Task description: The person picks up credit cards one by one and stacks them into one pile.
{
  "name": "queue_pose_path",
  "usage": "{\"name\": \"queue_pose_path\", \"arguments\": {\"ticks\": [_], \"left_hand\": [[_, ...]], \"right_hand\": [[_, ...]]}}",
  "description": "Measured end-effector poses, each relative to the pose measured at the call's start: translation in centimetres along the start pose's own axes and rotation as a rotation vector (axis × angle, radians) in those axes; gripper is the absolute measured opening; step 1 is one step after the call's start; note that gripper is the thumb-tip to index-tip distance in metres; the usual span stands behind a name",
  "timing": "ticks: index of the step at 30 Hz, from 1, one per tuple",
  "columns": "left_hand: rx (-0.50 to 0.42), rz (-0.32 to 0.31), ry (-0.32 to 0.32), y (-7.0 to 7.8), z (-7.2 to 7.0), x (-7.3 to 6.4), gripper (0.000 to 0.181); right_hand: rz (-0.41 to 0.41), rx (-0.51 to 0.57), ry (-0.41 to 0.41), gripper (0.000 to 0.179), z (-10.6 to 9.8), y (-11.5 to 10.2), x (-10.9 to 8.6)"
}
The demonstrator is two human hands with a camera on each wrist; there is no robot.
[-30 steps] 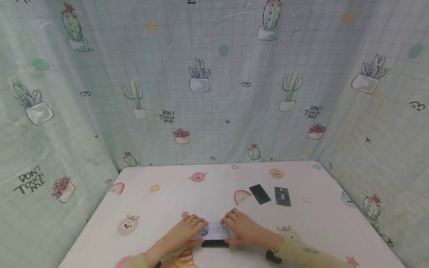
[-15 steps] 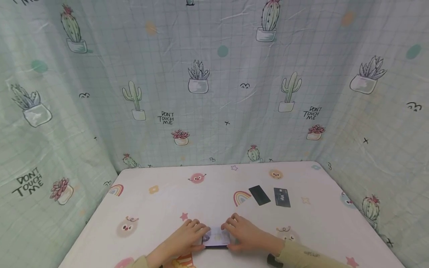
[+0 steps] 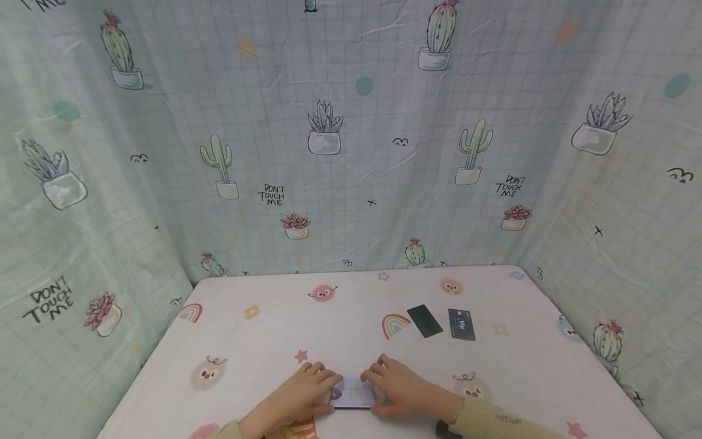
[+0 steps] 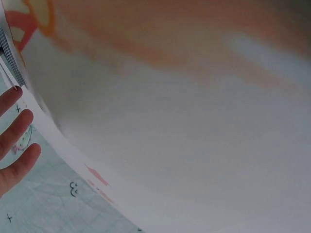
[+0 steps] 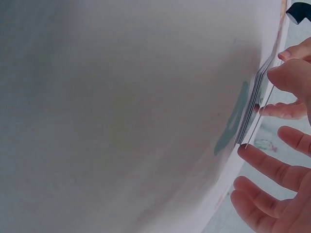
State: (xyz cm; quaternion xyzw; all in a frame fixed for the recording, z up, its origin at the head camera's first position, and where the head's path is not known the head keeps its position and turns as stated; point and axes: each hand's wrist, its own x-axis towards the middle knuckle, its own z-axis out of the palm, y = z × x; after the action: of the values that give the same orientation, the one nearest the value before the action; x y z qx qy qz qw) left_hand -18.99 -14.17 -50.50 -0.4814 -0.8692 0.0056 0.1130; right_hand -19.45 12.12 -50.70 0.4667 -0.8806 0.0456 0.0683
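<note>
A pale printed card (image 3: pixel 353 393) with a small dark picture at its left end lies between my hands, near the front of the table. My left hand (image 3: pixel 311 387) pinches its left end, thumb at the near corner and fingertips at the far one. On the right end my right hand (image 3: pixel 399 388) pinches it the same way. The right wrist view shows the card edge-on as a thin line, slightly apart from a stack of cards (image 5: pixel 250 108) on the table. In the left wrist view the stack (image 4: pixel 12 60) sits beside the left fingers (image 4: pixel 17 127).
A black card (image 3: pixel 425 321) and a dark card marked VIP (image 3: pixel 462 324) lie flat beyond the right hand. Printed white cloth covers the table (image 3: pixel 247 341). Cactus-patterned curtains (image 3: pixel 351 183) rise at the back and both sides.
Both hands have brought the pale card slightly nearer the body. The black strip that showed along its near edge is now covered down to a thin dark line.
</note>
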Motion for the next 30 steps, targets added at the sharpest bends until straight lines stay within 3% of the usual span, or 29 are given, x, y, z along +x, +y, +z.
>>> {"name": "queue_pose_path", "arguments": {"ticks": [10,30], "left_hand": [[-0.002,-0.001,0.005,0.07,0.09,-0.13,0.048],[-0.013,-0.003,-0.002,0.08,0.13,-0.28,0.048]], "right_hand": [[-0.016,-0.029,0.019,0.046,0.14,-0.02,-0.07],[0.011,-0.022,-0.023,0.046,0.44,-0.13,0.03]]}}
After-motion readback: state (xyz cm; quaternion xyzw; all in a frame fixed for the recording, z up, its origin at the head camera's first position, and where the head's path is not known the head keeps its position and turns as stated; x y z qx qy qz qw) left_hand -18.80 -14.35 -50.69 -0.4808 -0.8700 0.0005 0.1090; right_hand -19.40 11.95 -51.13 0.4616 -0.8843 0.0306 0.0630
